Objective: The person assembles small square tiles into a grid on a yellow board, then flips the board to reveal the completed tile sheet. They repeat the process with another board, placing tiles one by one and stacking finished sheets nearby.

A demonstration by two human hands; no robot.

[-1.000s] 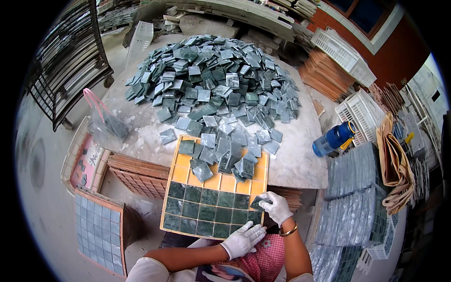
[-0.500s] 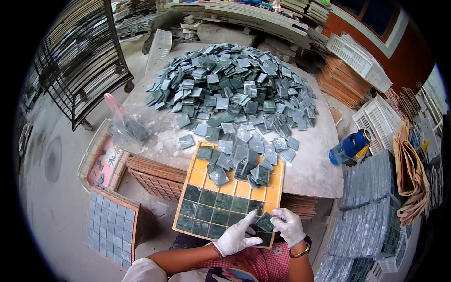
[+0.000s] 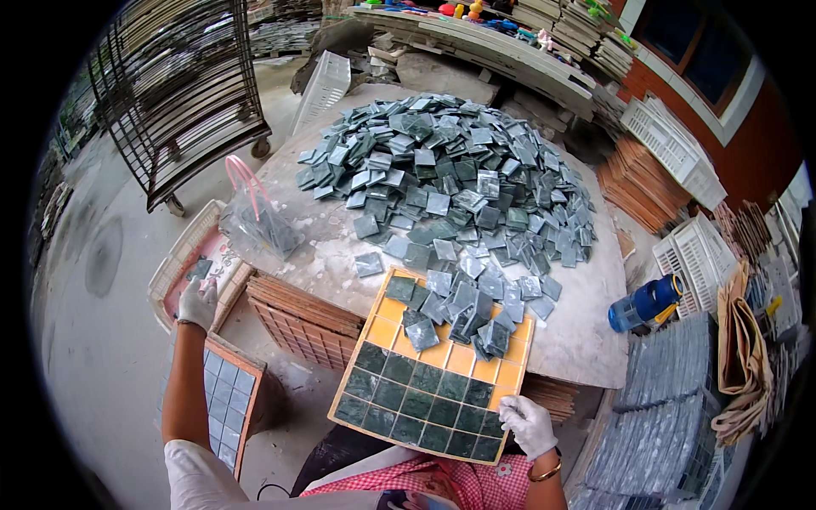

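Observation:
My left hand (image 3: 197,303), in a white glove, reaches over the white crate (image 3: 161,270) at the left. A dark green square tile (image 3: 200,269) shows at its fingertips, and they appear closed on it. Close to my lap lies a yellow grid tray (image 3: 387,332). Dark green tiles (image 3: 416,404) fill its near rows, and loose tiles (image 3: 480,314) lie heaped on its far part. Also gloved, my right hand (image 3: 529,427) is at the tray's lower right edge, its fingers curled and closed on the rim.
A big pile of tiles (image 3: 459,170) covers the grey table (image 3: 586,340). A clear bag (image 3: 270,228) with pink handles sits at its left edge. Brown trays (image 3: 297,327) are stacked below it. A blue bottle (image 3: 642,304) and tile stacks (image 3: 663,365) stand right, a wheeled rack (image 3: 178,93) far left.
My left hand has gone from the tray to the crate at the left. My right hand no longer shows a tile and is at the tray's edge. The tray's near right corner is now tiled.

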